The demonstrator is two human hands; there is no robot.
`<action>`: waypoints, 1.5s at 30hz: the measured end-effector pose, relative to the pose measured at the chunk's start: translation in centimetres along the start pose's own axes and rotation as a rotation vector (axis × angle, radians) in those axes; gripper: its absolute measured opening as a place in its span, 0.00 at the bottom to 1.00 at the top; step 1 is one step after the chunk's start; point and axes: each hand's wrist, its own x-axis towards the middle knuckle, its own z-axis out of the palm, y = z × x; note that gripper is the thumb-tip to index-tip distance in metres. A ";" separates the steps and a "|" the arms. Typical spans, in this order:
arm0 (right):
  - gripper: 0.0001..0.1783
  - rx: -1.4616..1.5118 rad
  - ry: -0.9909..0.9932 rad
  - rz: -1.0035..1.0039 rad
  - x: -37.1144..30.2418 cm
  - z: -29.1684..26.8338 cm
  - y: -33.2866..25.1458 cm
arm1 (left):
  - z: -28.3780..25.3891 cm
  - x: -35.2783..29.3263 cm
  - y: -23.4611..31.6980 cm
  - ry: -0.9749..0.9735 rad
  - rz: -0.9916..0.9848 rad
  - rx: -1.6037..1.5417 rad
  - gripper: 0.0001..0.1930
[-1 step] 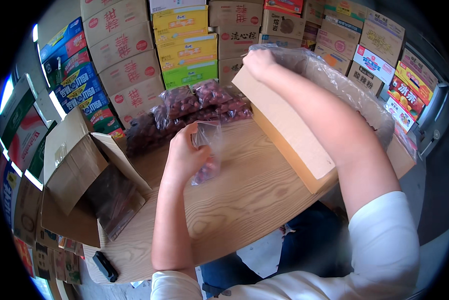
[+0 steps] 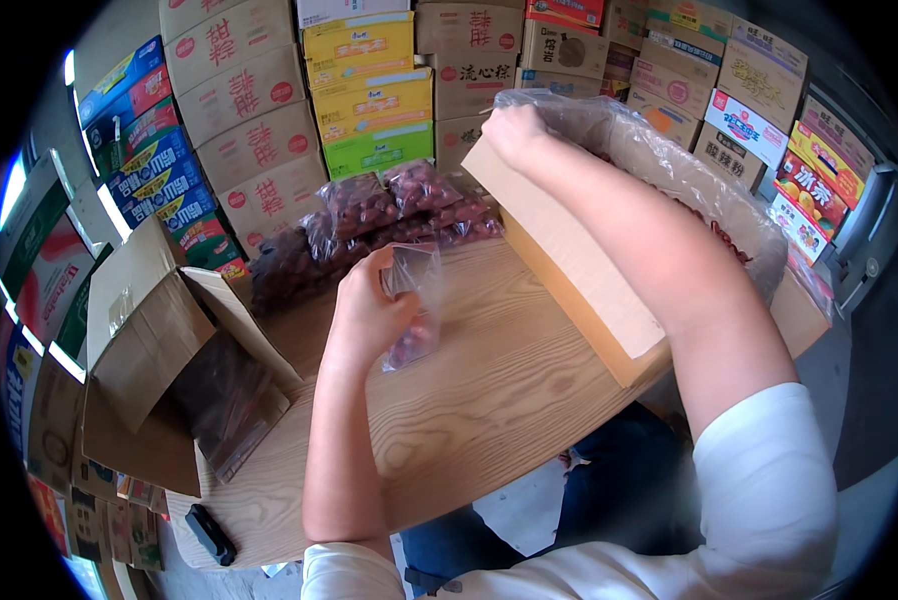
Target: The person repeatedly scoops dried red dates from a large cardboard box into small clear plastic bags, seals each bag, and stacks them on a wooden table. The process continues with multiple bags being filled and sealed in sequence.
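Bare forearms, short white sleeves ending above the elbows, dark blue trousers showing below the arms

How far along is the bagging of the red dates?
Done: a pile of filled bags lies at the table's far edge. In hand: the left hand holds a partly filled clear bag; the right hand reaches into the lined carton. Left: dates remain inside.

On the table, the lined box stands at the right, the filled bags lie behind the held bag, and an open carton sits left.
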 end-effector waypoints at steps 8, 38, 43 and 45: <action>0.16 -0.071 -0.217 0.073 -1.5 1.0 -2.9 | 0.3 0.3 0.0 -0.020 0.028 0.017 0.28; 0.38 0.854 -0.207 -0.179 -11.3 -0.4 20.5 | 0.7 -0.1 0.7 -0.123 -0.026 -0.022 0.34; 0.36 0.818 -0.467 -0.205 -7.3 6.0 17.9 | 0.9 -0.5 1.7 -0.145 -0.057 0.044 0.33; 0.37 0.942 -0.595 -0.365 -6.5 10.1 16.1 | 1.3 -0.5 1.8 -0.148 -0.073 0.058 0.33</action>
